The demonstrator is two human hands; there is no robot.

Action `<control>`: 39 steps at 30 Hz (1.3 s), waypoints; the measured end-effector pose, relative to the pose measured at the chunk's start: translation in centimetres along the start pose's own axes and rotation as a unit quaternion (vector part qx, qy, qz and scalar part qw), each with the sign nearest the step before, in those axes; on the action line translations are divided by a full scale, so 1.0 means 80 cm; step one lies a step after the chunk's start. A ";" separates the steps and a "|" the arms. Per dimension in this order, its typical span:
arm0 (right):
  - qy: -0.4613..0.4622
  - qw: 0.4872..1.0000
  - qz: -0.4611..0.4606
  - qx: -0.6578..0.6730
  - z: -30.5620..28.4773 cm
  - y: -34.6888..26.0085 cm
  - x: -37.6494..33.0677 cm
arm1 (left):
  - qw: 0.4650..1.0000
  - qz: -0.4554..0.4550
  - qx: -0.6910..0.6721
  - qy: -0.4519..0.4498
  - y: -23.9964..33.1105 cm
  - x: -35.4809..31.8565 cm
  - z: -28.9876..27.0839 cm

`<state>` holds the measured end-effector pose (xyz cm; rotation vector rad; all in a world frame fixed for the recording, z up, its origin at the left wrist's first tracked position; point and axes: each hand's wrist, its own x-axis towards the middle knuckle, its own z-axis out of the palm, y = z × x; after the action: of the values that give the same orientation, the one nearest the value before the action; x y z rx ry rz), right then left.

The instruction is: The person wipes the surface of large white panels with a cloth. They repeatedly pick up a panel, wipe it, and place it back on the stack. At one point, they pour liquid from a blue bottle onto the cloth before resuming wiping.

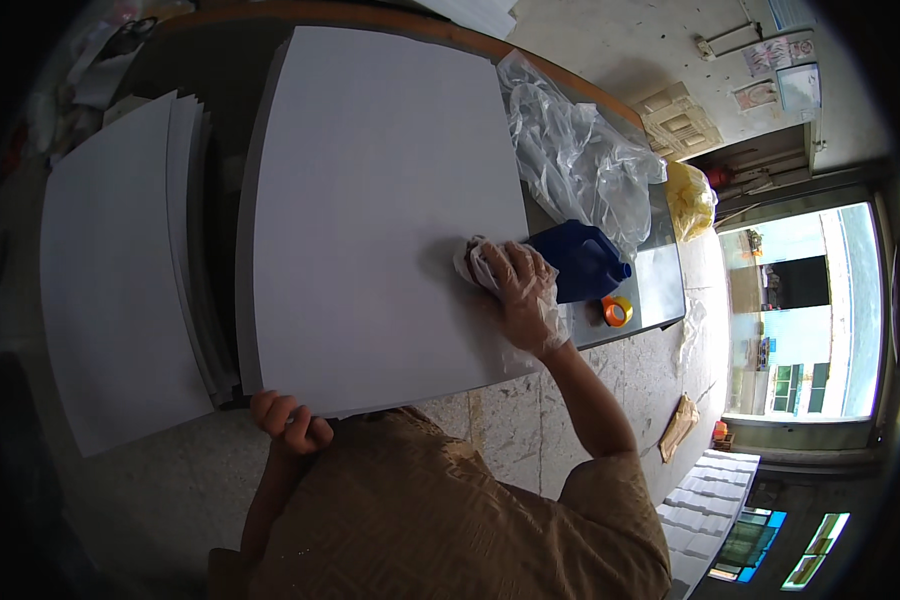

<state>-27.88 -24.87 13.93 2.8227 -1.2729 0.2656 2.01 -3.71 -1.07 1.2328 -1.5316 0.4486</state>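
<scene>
A large white panel [390, 180] lies flat on the table, with more layers showing beneath its left edge. My right hand [520, 300], in a thin clear plastic glove, is closed on a crumpled white cloth [477, 262] and presses it on the panel near its right edge. At the panel's near left corner is my left hand [292, 422], bare, its fingers curled at the edge; what lies inside the curl is partly hidden. Just beyond my right hand stands a dark blue plastic jug [582, 262].
Crumpled clear plastic sheeting [580, 150] lies along the panel's right side. An orange and yellow tape roll [617, 311] sits near the table's right end [660, 285]. To the left is a stack of white panels [120, 270]. A yellow bag [690, 200] is beyond the table, near a bright doorway [800, 310].
</scene>
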 end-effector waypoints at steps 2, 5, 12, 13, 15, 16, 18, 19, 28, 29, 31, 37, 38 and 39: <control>-0.011 1.000 -0.009 0.010 0.006 0.000 -0.009 | 0.999 0.016 0.024 0.033 -0.003 -0.004 0.008; -0.022 0.993 -0.092 0.076 0.014 -0.008 -0.055 | 0.995 0.037 0.044 0.082 -0.012 -0.011 0.020; 0.017 0.994 -0.090 0.059 0.041 0.069 0.107 | 0.992 0.023 0.063 0.109 -0.007 -0.019 0.026; 0.035 0.997 -0.074 0.017 0.056 0.097 0.150 | 0.994 0.012 0.059 0.088 -0.004 -0.019 0.022; 0.075 0.995 -0.064 0.020 0.089 0.154 0.255 | 0.997 -0.013 0.058 0.046 0.002 -0.020 0.010; 0.070 0.997 -0.037 -0.011 0.088 0.148 0.313 | 0.997 -0.023 0.066 0.035 0.006 -0.019 0.003; 0.068 0.997 0.036 0.000 0.122 0.206 0.413 | 0.997 -0.038 0.061 0.016 0.008 -0.016 0.000; 0.065 0.997 0.050 0.014 0.121 0.199 0.449 | 0.997 -0.034 0.066 0.016 0.008 -0.021 -0.004; 0.049 0.989 -0.129 0.057 0.114 0.125 0.325 | 0.996 -0.035 0.069 0.051 0.006 -0.024 0.005; 0.083 0.970 -0.228 -0.001 0.083 0.089 0.259 | 0.996 -0.031 0.062 0.051 0.005 -0.025 0.009; 0.050 0.975 -0.208 0.065 0.058 0.047 0.131 | 0.998 -0.024 0.049 0.035 0.004 -0.018 0.008; 0.018 0.984 -0.105 0.142 0.004 -0.048 -0.141 | 1.000 -0.015 -0.006 -0.018 0.002 0.000 -0.001; 0.050 0.982 -0.057 0.175 0.005 -0.049 -0.168 | 0.999 -0.016 -0.013 -0.030 0.003 0.004 -0.003; 0.102 0.980 0.006 0.173 0.012 -0.040 -0.190 | 0.999 -0.017 -0.018 -0.042 0.007 0.007 -0.006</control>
<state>-35.24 -11.62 10.52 2.9600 -1.3092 0.8292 1.84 -3.37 -0.23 1.2606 -1.5805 0.3487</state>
